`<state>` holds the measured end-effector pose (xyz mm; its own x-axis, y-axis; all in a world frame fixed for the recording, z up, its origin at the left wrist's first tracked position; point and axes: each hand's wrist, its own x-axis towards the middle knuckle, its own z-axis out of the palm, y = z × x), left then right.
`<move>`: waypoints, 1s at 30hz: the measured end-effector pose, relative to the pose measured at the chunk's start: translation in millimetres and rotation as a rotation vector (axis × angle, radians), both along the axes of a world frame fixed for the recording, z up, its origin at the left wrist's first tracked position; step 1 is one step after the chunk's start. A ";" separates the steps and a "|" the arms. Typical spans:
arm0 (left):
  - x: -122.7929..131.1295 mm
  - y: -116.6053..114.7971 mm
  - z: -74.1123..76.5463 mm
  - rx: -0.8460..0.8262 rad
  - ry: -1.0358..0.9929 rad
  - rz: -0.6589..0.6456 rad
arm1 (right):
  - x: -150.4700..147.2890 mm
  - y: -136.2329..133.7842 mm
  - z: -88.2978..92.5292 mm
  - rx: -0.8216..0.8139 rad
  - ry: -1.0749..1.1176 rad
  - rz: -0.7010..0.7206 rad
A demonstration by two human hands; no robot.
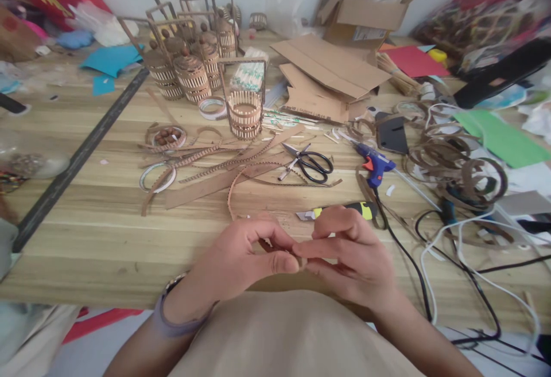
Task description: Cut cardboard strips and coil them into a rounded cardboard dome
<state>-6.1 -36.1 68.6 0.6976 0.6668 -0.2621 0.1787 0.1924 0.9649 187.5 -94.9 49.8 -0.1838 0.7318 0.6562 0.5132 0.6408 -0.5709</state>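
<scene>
My left hand (249, 253) is pinched on a brown cardboard strip (266, 245), of which only a short curved piece shows between thumb and fingers. My right hand (350, 251) meets it fingertip to fingertip, its thumb and forefinger closed on the strip's end, mostly hidden by the fingers. Just beyond my right hand lies a yellow-and-black utility knife (368, 210) with its blade pointing left. Ahead of both hands are black-handled scissors (316, 166) and a long notched cardboard strip (229, 193) curving across the table.
A blue glue gun (375, 164) lies to the right, its cord running toward the table's front edge. Several small lantern-like baskets (192, 76) stand at the back left. Flat cardboard (329, 67), coiled strips (447, 159) and white cables (462, 233) cover the right side.
</scene>
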 end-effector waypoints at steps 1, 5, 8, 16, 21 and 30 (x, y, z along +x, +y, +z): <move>0.1 0.1 0.5 -0.037 -0.030 -0.013 | -0.2 0.6 0.0 -0.021 0.044 0.022; 2.2 1.2 1.4 -0.132 -0.105 -0.041 | -3.3 2.7 -4.6 -0.107 0.190 0.085; 3.9 2.4 1.0 -0.111 -0.114 -0.068 | -6.9 3.4 -9.1 -0.153 0.272 0.103; 0.7 0.7 -1.8 0.042 0.052 -0.010 | -3.9 3.4 -10.7 -0.037 0.042 -0.051; 0.9 -0.7 -3.4 0.222 0.189 0.063 | 1.5 1.6 -8.8 0.074 -0.187 -0.139; -1.1 -0.1 0.8 -0.073 -0.021 0.006 | -5.1 3.0 -3.6 -0.067 0.117 -0.003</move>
